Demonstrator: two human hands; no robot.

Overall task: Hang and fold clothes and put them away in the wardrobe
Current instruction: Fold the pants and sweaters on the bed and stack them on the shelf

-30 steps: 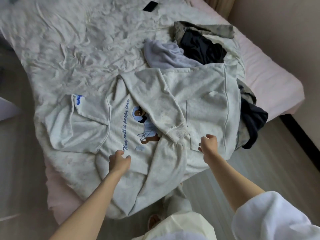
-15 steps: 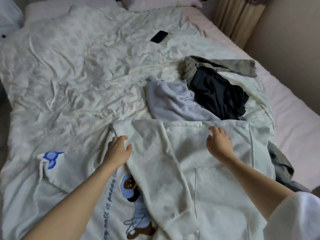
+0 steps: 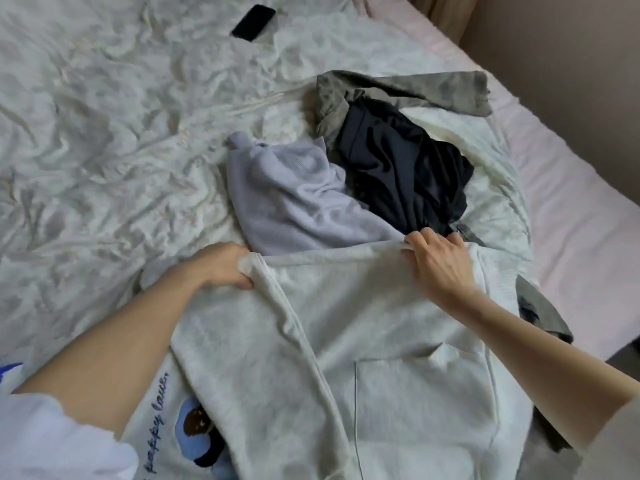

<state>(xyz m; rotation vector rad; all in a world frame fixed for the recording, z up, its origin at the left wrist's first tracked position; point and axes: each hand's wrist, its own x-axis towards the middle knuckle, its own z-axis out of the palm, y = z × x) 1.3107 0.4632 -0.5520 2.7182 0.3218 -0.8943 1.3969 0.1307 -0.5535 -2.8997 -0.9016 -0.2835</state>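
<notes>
The grey sweatshirt [image 3: 363, 341] lies flat on the near part of the bed [image 3: 104, 133], one sleeve folded across. The left hand [image 3: 221, 265] and right hand [image 3: 440, 261], apart, each grip its far edge. Step in hand: folding. Next, probably draw that edge nearward evenly. Unfolded clothes [image 3: 346, 181] lie beyond.

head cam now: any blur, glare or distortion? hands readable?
Head view: soft, even light, no glare or hard shadows; slight blur overall, with smearing on the sweatshirt; wide-angle bending at the bed edge. Both hands readable: left hand and right hand grip the sweatshirt's top edge. Phone sharp enough.
</notes>
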